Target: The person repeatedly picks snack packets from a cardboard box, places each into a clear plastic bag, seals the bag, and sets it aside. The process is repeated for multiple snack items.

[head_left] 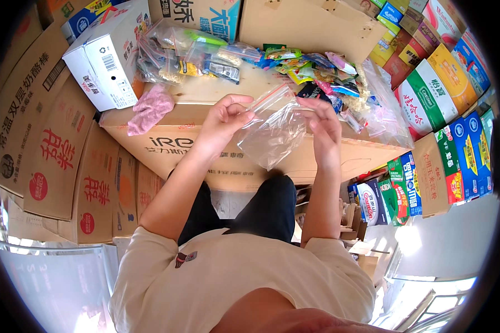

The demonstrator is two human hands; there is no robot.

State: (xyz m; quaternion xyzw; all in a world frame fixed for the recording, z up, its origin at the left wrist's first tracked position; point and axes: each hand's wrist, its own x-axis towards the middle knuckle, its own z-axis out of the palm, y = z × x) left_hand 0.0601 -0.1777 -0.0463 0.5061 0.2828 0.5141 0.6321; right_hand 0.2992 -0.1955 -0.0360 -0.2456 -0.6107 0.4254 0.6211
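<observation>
A clear zip-seal plastic bag (272, 136) with a red line along its top hangs between my hands, above the front edge of a large cardboard box (194, 100). It looks empty and slightly crumpled. My left hand (230, 117) pinches its upper left edge between thumb and fingers. At the opposite edge, my right hand (322, 125) has thumb and fingers closed on the plastic. Just beyond the right hand lies a heap of small colourful snack packets (316, 69). Filled clear zip bags (189, 50) lie farther back on the left.
A pink cloth (150, 109) drapes over the box's left front edge, beside a white carton (108, 64). More clear bags (380, 105) lie at the right end. Stacked brown cartons (50, 133) wall the left side; colourful cartons (428, 94) rise on the right.
</observation>
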